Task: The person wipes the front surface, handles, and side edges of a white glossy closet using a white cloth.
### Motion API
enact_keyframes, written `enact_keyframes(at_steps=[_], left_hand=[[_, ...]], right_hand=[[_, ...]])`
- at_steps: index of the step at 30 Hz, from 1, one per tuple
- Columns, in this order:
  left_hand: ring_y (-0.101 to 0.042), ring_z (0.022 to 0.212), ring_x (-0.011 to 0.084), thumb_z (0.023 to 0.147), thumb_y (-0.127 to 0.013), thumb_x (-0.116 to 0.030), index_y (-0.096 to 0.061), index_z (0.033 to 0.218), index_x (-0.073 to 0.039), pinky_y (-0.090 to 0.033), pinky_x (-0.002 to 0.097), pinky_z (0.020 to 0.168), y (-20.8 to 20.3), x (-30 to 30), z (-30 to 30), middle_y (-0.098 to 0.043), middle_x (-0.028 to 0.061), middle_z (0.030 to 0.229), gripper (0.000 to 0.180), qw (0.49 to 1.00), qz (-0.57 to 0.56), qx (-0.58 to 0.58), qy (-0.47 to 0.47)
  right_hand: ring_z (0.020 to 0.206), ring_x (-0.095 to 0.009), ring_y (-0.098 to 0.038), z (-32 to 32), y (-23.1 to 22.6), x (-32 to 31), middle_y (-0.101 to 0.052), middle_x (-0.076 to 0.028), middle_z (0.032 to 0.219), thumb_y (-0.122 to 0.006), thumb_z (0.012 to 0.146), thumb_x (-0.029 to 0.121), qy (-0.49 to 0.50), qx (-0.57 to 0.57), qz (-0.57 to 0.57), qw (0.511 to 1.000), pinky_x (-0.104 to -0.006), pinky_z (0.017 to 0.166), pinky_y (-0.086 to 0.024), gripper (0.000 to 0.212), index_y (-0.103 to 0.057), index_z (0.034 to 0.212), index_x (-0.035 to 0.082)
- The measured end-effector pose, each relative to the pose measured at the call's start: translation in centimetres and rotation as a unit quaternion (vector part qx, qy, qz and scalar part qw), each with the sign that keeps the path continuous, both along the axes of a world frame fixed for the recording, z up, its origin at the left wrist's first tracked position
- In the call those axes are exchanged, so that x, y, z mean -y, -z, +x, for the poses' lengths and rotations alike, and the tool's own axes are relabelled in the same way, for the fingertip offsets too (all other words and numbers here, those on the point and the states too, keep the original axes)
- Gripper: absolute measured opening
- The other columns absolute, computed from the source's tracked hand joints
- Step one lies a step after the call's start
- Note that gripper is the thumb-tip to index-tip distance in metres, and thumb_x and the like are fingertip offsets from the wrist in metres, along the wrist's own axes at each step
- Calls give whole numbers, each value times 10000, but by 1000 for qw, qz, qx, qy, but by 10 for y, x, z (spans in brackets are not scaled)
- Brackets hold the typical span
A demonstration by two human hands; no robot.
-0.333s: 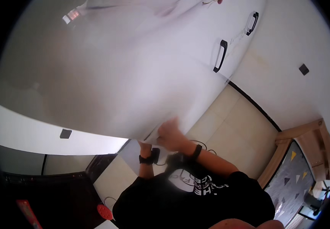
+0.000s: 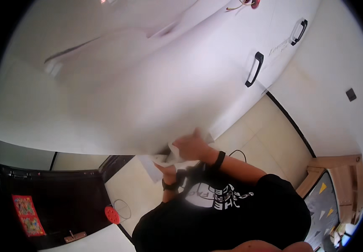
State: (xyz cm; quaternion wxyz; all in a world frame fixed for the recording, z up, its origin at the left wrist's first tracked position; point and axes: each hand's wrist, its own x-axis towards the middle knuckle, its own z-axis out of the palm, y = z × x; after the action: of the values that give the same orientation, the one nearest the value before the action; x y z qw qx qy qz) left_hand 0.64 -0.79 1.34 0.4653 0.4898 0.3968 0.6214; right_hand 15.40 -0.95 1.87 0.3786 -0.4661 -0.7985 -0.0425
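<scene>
A large glossy white panel (image 2: 147, 96) fills the upper view, and both hands are at its lower edge. My right hand (image 2: 191, 147) is closed on a crumpled white sheet (image 2: 174, 156), thin and soft-looking; whether it is paper, film or cloth I cannot tell. My left hand (image 2: 167, 171) is lower and to the left, against the same sheet. Its thumb side shows, closed at the sheet's edge, while the other fingers are mostly hidden. Motion slightly blurs the right fingertips.
Black handles (image 2: 255, 69) sit on the panel's right part, with a red ornament (image 2: 255, 4) above. Tiled floor (image 2: 248, 143) lies below. A wooden-framed bed (image 2: 316, 176) stands at right. A dark door (image 2: 63, 197) and a red round object (image 2: 112, 214) are at left.
The view has shifted, bringing more of the dark door into sight. More of the crumpled white sheet shows between my hands. My left hand has come a little lower and rightward in the picture.
</scene>
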Motion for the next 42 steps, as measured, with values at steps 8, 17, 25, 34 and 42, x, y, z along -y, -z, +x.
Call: enact_keyframes(at_steps=[8,17,25,34,42], left_hand=[[-199,1282,339,864,-311,-292,-50,1383,-30,-194,448,1042,-129,12,64,-117,190,1413,638,934,245,-103,-237],[74,1298,432,863,-460,-290,-32,1360,32,-31,499,1040,-51,11,119,108,290,1392,731,796,108,-482,-351],[104,1302,409,891,-427,-214,27,1365,9,-40,476,1046,7,24,160,140,282,1389,692,860,20,-408,-306],[149,1301,378,926,-328,-273,18,1360,27,18,470,1044,-30,13,184,158,234,1406,631,860,51,-351,-368],[6,1302,430,910,-336,-294,-104,1363,17,-50,512,1036,-96,-4,192,-9,285,1402,597,823,149,-369,-405]], right_hand=[[981,-208,-434,51,-79,-20,-484,9,1121,-579,702,268,46,-19,81,995,-519,761,-291,391,-567,1074,146],[966,-264,-464,131,-102,-31,-496,-44,1084,-552,729,243,77,-65,145,984,-578,800,-264,350,-541,1040,85],[1027,-346,-398,171,-34,-19,-438,-138,1134,-558,739,196,45,29,81,995,-613,927,-193,410,-475,1089,1],[1154,-399,-343,172,-86,-10,-391,-188,1256,-509,778,158,-33,-19,-40,998,-612,953,-160,459,-430,1192,-23],[1147,-318,-367,175,-118,-29,-388,-139,1277,-541,735,166,-7,-58,109,992,-628,893,-222,542,-390,1236,23]])
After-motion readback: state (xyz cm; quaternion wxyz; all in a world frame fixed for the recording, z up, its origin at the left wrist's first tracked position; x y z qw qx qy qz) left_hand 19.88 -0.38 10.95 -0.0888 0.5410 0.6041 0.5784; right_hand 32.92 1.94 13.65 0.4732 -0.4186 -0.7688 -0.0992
